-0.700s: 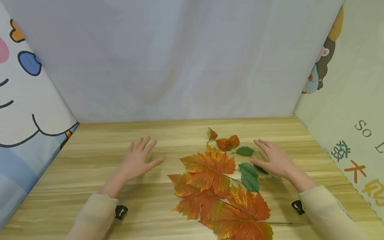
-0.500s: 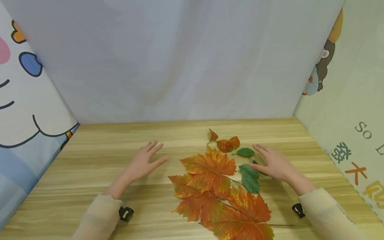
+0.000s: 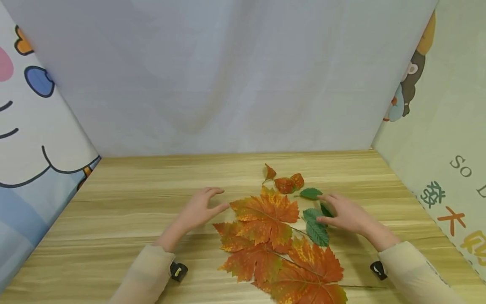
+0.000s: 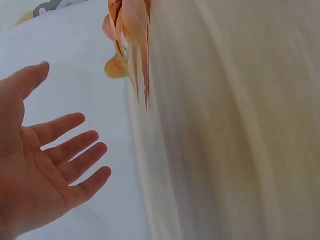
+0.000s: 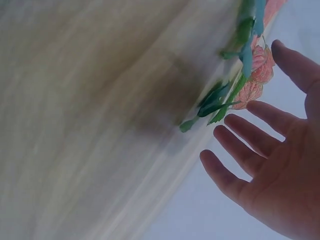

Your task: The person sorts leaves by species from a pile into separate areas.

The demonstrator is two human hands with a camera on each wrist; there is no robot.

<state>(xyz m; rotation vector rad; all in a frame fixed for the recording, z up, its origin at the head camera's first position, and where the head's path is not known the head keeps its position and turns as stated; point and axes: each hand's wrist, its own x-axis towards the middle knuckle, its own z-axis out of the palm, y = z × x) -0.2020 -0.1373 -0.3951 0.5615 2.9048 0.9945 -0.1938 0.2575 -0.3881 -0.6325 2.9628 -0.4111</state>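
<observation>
Orange, serrated maple leaves (image 3: 266, 213) on a thin stem lie flat right of the middle in the head view. Their tips hang at the top of the left wrist view. My left hand (image 3: 199, 210), fingers spread, hovers just left of them, holding nothing. Over several green leaves (image 3: 317, 230) is my right hand (image 3: 347, 215), its fingers loosely bent and nothing in its grasp. A dark green leaf (image 3: 325, 209) is partly hidden behind that hand. Farther back are small reddish leaves (image 3: 284, 185). In the right wrist view the fingers are apart, near green leaves (image 5: 215, 102).
The leaves lie on a wood-grain table (image 3: 152, 181). A pale cloth wall (image 3: 235, 76) rises behind its far edge. Printed panels with cartoon figures stand at both sides. A small black device (image 3: 178, 271) sits at my left wrist, another (image 3: 378, 270) at my right.
My left hand has moved right toward the maple leaves, its fingers turning inward. My right hand has come slightly nearer and lower over the green leaves. The leaves stay where they were.
</observation>
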